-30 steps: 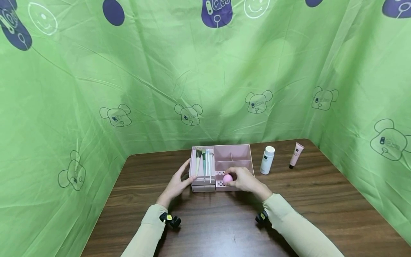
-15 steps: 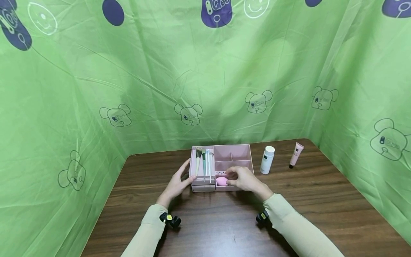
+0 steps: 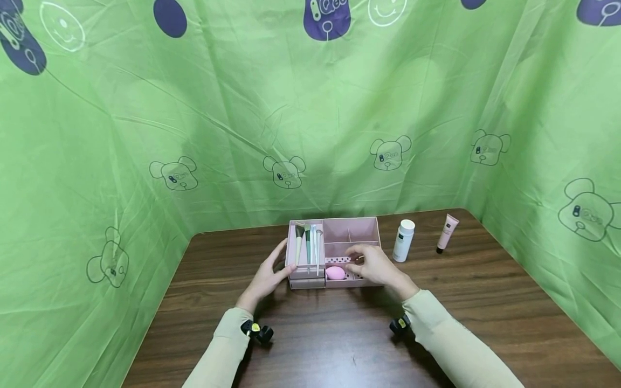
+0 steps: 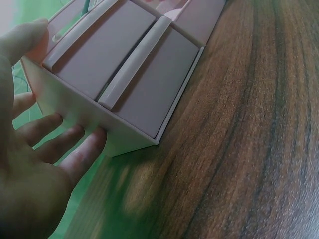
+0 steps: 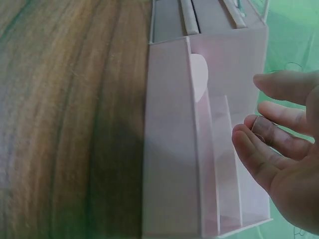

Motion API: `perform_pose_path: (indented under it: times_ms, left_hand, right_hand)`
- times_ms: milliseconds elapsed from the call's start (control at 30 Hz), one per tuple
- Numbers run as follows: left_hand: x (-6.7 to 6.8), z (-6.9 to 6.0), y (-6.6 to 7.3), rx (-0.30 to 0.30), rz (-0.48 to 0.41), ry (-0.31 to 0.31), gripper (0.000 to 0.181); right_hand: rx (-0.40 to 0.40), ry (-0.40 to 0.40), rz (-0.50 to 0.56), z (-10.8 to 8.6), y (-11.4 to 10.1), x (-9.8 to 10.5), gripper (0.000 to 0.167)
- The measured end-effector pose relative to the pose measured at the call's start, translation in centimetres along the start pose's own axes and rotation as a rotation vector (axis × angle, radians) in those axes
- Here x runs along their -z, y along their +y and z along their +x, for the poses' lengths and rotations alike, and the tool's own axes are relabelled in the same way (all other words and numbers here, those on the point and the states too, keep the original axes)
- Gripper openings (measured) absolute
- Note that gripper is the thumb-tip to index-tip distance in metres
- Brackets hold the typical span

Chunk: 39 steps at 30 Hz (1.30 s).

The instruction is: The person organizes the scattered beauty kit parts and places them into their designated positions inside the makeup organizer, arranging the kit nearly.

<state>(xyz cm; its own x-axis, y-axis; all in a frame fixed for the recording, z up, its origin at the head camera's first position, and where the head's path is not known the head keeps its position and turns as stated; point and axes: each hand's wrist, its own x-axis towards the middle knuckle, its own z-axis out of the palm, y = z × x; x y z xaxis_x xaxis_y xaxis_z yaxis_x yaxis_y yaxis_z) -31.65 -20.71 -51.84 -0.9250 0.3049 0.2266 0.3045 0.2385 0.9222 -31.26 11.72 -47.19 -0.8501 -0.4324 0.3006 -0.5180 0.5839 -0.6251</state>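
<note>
A pink makeup organizer (image 3: 352, 230) stands on the table, with several makeup brushes (image 3: 308, 245) lying in its upper left tray. My left hand (image 3: 266, 277) steadies its left side; in the left wrist view the fingertips touch the outer wall and the thumb lies over the top edge. A pink makeup sponge (image 3: 335, 273) rests in the front compartment, by the two drawer fronts (image 4: 149, 84). Just right of the sponge, my right hand (image 3: 375, 265) hovers over the organizer. Its loosely bent fingers hold nothing in the right wrist view.
Right of the organizer stands a white bottle (image 3: 404, 242) with a white cap. Farther right a pink tube (image 3: 447, 234) stands on its black cap. Green printed cloth (image 3: 335, 118) hangs behind and beside the brown wooden table (image 3: 320, 345).
The right hand has lowered the makeup sponge into the front compartment, let it go and drawn back slightly right and up. The left hand stays in place.
</note>
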Motion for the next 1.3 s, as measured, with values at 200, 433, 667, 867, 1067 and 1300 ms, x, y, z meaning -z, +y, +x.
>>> perform_pose_path:
  times_ms: [200,433,667,867,1067,1300]
  left_hand:
    - [0.1,0.1,-0.1,0.008,-0.001,0.001,0.079]
    - [0.1,0.1,-0.2,0.010,0.005,0.003,0.079]
    - [0.2,-0.3,1.5,-0.010,-0.007,-0.020,0.079]
    - [0.1,-0.3,1.5,-0.015,-0.001,-0.019,0.078]
    - [0.0,0.2,-0.2,-0.004,0.008,0.002,0.078]
    - [0.0,0.1,-0.3,0.005,0.008,0.005,0.078]
  right_hand:
    - [-0.007,0.065,0.024,0.0,0.2,1.1,0.029]
    - [-0.011,0.139,0.033,-0.1,0.2,2.9,0.029]
    - [0.009,0.195,0.026,-0.6,0.0,4.9,0.030]
    - [0.016,0.233,-0.002,-1.0,0.0,6.1,0.030]
    - [0.002,0.285,-0.003,-1.3,0.1,7.4,0.028]
    - [-0.011,0.348,-0.024,-1.7,0.5,8.7,0.027]
